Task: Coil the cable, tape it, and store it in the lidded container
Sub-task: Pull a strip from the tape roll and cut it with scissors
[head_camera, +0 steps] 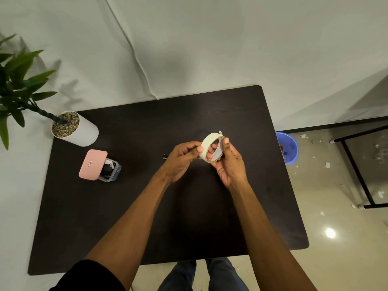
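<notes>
A cream roll of masking tape [206,145] is held up above the middle of the dark table [147,206]. My right hand [230,164] grips it from the right, thumb on its top rim, where a small torn end sticks up. My left hand [181,159] pinches the roll's left edge with its fingertips. A small black piece of cable [165,157] peeks out on the table just left of my left hand; most of it is hidden. The clear container [109,171] with a pink lid [92,164] sits at the left, shut, with dark and white items inside.
A white pot [79,131] with a green plant stands at the table's far left corner. A blue bin [288,148] sits on the floor off the right edge, beside a black metal frame [357,171]. Paper scraps litter the floor.
</notes>
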